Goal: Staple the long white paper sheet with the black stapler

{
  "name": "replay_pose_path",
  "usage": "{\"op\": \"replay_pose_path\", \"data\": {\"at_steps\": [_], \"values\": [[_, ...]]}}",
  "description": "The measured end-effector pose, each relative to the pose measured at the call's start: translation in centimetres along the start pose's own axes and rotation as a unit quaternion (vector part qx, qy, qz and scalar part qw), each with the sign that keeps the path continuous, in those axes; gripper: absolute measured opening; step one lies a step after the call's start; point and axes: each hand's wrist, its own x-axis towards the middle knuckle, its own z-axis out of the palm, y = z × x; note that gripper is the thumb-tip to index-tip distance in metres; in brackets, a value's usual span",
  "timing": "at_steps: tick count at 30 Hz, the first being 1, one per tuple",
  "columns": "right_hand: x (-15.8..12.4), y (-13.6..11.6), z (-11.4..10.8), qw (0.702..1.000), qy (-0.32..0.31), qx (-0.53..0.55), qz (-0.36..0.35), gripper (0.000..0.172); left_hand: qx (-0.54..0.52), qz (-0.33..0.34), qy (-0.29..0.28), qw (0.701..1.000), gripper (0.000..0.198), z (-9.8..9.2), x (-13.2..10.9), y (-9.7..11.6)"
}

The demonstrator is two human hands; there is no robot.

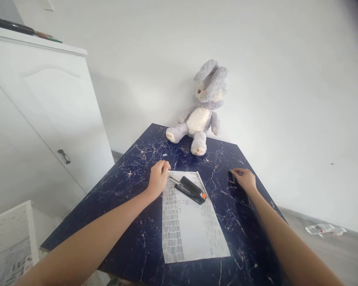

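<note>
A printed sheet of paper (pixel 191 226) lies on a dark blue marbled table (pixel 128 198). On the sheet's far end rests a black stapler (pixel 191 190) with an orange tip. My left hand (pixel 158 178) rests on the table at the paper's far left corner, fingers curled closed, just left of the stapler. My right hand (pixel 244 178) lies on the table to the right of the paper, fingers bent with the tips pressed on the surface; nothing shows in it.
A grey and white plush rabbit (pixel 201 109) sits at the table's far edge against the white wall. A white cabinet (pixel 44 115) stands to the left. A small scrap (pixel 164 155) lies on the table. A crumpled wrapper (pixel 323 229) lies on the floor at right.
</note>
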Motion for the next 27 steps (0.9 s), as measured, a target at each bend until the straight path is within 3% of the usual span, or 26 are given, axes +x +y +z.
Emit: {"op": "replay_pose_path", "data": {"at_steps": [3,6,7,9,11,12,14,18,22,27], "values": [[0.6,1.2,0.6,1.0,0.023,-0.018,0.008,0.043,-0.001,-0.047,0.018,0.999,0.034,0.0,0.6,-1.2],[-1.7,-2.6,0.0,0.995,0.091,0.024,-0.013,0.048,-0.006,-0.069,0.022,0.997,0.031,0.1,0.7,-1.7],[-3.1,-4.6,-0.3,0.993,0.086,0.067,-0.038,0.048,-0.008,-0.072,0.023,0.997,0.03,0.1,0.7,-1.8],[-6.3,-8.9,-0.8,0.972,-0.054,0.2,-0.115,0.045,-0.011,-0.079,0.026,0.997,0.029,0.2,0.7,-1.9],[-9.9,-12.6,-1.1,0.92,-0.189,0.295,-0.177,0.046,-0.009,-0.083,0.03,0.996,0.029,0.2,0.9,-2.0],[-11.6,-14.1,-1.1,0.902,-0.229,0.313,-0.187,0.049,-0.006,-0.082,0.032,0.996,0.029,0.0,1.0,-2.1],[-14.5,-16.2,-1.0,0.904,-0.245,0.306,-0.17,0.051,0.006,-0.079,0.031,0.996,0.028,-0.4,1.5,-2.5],[-18.1,-17.5,-0.7,0.927,-0.231,0.277,-0.104,0.046,0.082,-0.062,0.003,0.995,0.02,-1.3,2.7,-4.0],[-19.7,-17.4,-0.8,0.936,-0.21,0.27,-0.078,0.046,0.189,-0.069,-0.078,0.976,0.01,-1.1,3.9,-5.3],[-19.8,-17.2,-0.8,0.942,-0.187,0.258,-0.101,0.04,0.322,-0.064,-0.141,0.934,0.031,0.6,6.8,-5.5]]}}
